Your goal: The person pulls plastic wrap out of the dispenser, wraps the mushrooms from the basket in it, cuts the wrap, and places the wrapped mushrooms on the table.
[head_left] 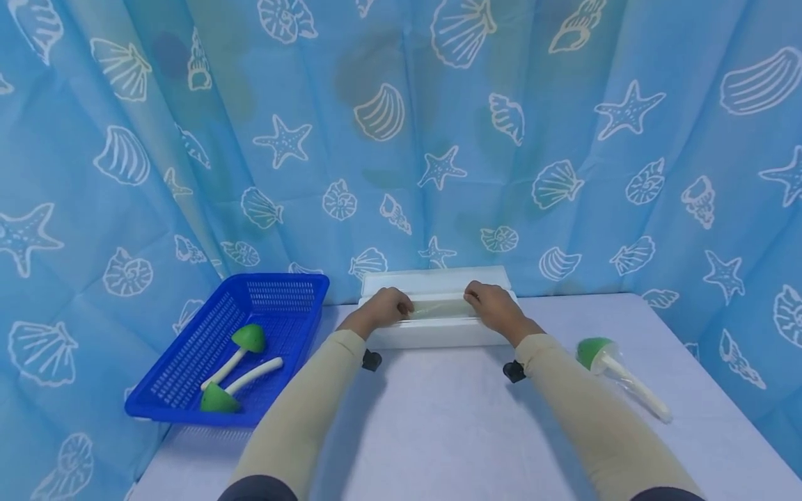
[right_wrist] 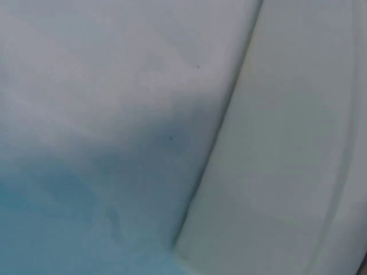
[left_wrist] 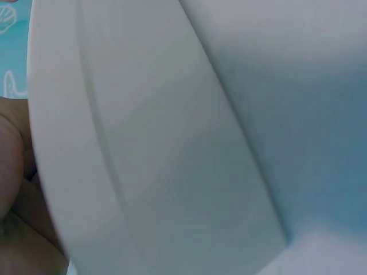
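A long white box (head_left: 438, 336) stands at the back of the table with its lid (head_left: 435, 280) raised behind it. Clear film (head_left: 438, 308) lies across its opening. At the box's left end my left hand (head_left: 382, 308) pinches the film with curled fingers. My right hand (head_left: 495, 308) does the same at the right end. The box's front wall (left_wrist: 166, 137) fills much of the left wrist view, with curled fingers (left_wrist: 17, 166) beyond it. In the right wrist view the box wall (right_wrist: 281, 137) hides nearly all of the hand.
A blue plastic basket (head_left: 153, 410) sits at the left, holding two green-capped toy mushrooms (head_left: 249, 339) with white stems. Another green-capped mushroom (head_left: 633, 384), wrapped in clear film, lies on the white tablecloth (head_left: 451, 431) at the right. A blue shell-print curtain (head_left: 401, 174) hangs behind the table.
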A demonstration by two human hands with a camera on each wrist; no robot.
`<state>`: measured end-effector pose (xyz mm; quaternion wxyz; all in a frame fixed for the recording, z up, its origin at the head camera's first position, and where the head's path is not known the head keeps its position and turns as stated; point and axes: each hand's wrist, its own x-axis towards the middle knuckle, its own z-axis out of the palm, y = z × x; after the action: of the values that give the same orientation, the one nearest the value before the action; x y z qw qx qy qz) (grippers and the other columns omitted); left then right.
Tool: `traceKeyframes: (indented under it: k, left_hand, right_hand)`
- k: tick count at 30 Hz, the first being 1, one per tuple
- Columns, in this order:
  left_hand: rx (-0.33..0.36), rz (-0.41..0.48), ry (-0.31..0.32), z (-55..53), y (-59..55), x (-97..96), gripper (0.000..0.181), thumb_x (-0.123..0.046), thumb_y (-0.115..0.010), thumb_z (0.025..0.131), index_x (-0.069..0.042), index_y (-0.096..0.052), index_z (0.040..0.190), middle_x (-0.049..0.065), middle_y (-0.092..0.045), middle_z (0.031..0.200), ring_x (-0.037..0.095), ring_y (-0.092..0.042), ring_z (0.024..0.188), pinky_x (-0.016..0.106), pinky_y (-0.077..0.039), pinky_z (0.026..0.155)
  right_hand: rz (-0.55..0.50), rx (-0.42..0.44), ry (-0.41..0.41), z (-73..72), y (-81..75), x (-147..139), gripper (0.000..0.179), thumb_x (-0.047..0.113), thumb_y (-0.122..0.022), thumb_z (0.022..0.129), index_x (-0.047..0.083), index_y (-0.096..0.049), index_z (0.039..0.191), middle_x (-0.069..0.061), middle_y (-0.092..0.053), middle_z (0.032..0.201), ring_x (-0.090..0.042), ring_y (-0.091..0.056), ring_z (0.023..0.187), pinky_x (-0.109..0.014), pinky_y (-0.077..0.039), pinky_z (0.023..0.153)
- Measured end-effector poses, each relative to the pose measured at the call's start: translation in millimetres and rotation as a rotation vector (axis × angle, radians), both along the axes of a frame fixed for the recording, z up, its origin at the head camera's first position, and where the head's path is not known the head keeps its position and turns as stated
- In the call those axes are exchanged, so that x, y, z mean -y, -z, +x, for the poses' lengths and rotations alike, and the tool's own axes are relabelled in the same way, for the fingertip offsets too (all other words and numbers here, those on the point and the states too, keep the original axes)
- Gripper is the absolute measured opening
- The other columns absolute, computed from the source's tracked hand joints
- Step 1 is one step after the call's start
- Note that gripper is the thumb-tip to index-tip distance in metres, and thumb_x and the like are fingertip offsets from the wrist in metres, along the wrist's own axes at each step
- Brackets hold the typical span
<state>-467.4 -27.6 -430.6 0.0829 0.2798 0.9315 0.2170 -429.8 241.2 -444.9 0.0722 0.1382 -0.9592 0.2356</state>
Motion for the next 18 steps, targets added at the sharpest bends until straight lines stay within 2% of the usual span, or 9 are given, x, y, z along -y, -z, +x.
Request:
traceKeyframes:
  k: [3, 6, 9, 13, 15, 18]
  left_hand:
    - [-0.034, -0.079, 0.049, 1.5, -6.4, -1.1, 0.025, -0.001, -0.058, 0.096, -0.007, -0.071, 0.116, 0.004, -0.068, 0.111, 0.019, -0.061, 0.108, 0.029, -0.048, 0.091]
    - [-0.077, -0.145, 0.102, 4.2, -11.9, -1.0, 0.029, -0.003, -0.05, 0.1, -0.006, -0.065, 0.124, 0.006, -0.065, 0.12, 0.021, -0.057, 0.117, 0.031, -0.045, 0.097]
    - [-0.117, -0.185, 0.123, 6.1, -15.8, 1.3, 0.028, -0.006, -0.048, 0.101, -0.007, -0.062, 0.125, 0.006, -0.064, 0.119, 0.021, -0.058, 0.114, 0.033, -0.046, 0.095]
    - [-0.191, -0.287, 0.09, 8.2, -19.1, 8.3, 0.023, -0.006, -0.056, 0.097, -0.01, -0.063, 0.118, 0.004, -0.066, 0.11, 0.017, -0.061, 0.098, 0.033, -0.049, 0.086]
    - [-0.23, -0.364, 0.073, 10.7, -21.7, 12.3, 0.021, -0.006, -0.058, 0.095, -0.011, -0.066, 0.113, 0.003, -0.067, 0.106, 0.016, -0.062, 0.092, 0.033, -0.05, 0.083]
    - [-0.259, -0.425, 0.061, 16.1, -27.7, 17.6, 0.019, -0.005, -0.059, 0.093, -0.01, -0.069, 0.109, 0.005, -0.068, 0.102, 0.019, -0.063, 0.091, 0.034, -0.051, 0.083]
  right_hand:
    - [0.017, -0.061, -0.004, 2.8, 0.3, -2, 0.021, 0.025, -0.05, 0.103, 0.009, -0.063, 0.109, -0.004, -0.065, 0.095, -0.021, -0.061, 0.086, -0.042, -0.049, 0.079]
    - [0.037, -0.168, -0.014, 6.7, -0.9, -5, 0.02, 0.023, -0.052, 0.103, 0.009, -0.064, 0.108, -0.004, -0.064, 0.098, -0.022, -0.062, 0.09, -0.041, -0.05, 0.08]
    - [0.03, -0.287, -0.032, 10.3, -3.5, -6, 0.016, 0.019, -0.054, 0.101, 0.008, -0.064, 0.106, -0.006, -0.063, 0.099, -0.023, -0.063, 0.092, -0.04, -0.051, 0.08]
    - [0.027, -0.394, -0.057, 15.1, -7.6, -7, 0.011, 0.014, -0.057, 0.1, 0.007, -0.063, 0.105, -0.006, -0.063, 0.098, -0.023, -0.064, 0.091, -0.039, -0.053, 0.08]
    - [0.03, -0.406, -0.065, 17.9, -9.6, -8, 0.011, 0.015, -0.057, 0.1, 0.008, -0.062, 0.105, -0.006, -0.063, 0.097, -0.023, -0.065, 0.091, -0.038, -0.053, 0.08]
    - [0.043, -0.392, -0.076, 21.7, -12.5, -10, 0.012, 0.018, -0.056, 0.1, 0.009, -0.063, 0.106, -0.003, -0.063, 0.098, -0.021, -0.065, 0.091, -0.036, -0.053, 0.081]
